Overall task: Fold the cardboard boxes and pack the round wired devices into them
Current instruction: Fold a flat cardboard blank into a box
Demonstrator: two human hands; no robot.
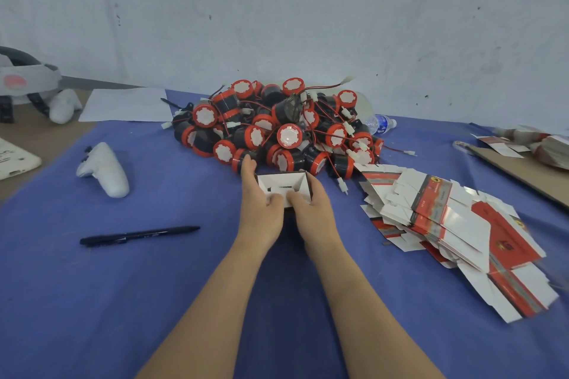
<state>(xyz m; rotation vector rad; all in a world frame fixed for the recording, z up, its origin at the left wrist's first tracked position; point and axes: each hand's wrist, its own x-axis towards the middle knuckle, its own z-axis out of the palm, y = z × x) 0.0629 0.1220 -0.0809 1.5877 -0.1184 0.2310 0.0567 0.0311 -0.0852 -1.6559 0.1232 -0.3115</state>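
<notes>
1. The left hand (260,198) and the right hand (312,204) meet over the middle of the worktop, which is covered with a blue cloth (184,286); both bare forearms reach in from the near edge
2. Between the hands is a small white cardboard box (281,183), open at the top with its white inner walls showing; a dark shape lies inside, too unclear to identify
3. The left hand grasps the box's left side, with its fingers stretched along the wall and its thumb bent over the near edge
4. The right hand grasps the right side, with its fingers wrapped round that wall and its thumb on the near edge, just beside the left thumb
5. Just beyond the box lies a pile of round black devices with red rims, white faces and thin red-and-black wires ending in white plugs (277,129); the left hand's fingertips reach its near edge
6. Right of the box, a fanned stack of flat, unfolded red-and-white cardboard boxes (446,224) lies on the cloth
7. To the left lie a black pen (138,235) and a white handheld controller (104,169), well apart; farther back are a white sheet of paper (126,104) and a grey-and-white headset (24,77)
8. A clear plastic bottle with a blue label (380,123) lies on its side behind the pile's right end, and a brown cardboard sheet (523,172) lies at the right edge
</notes>
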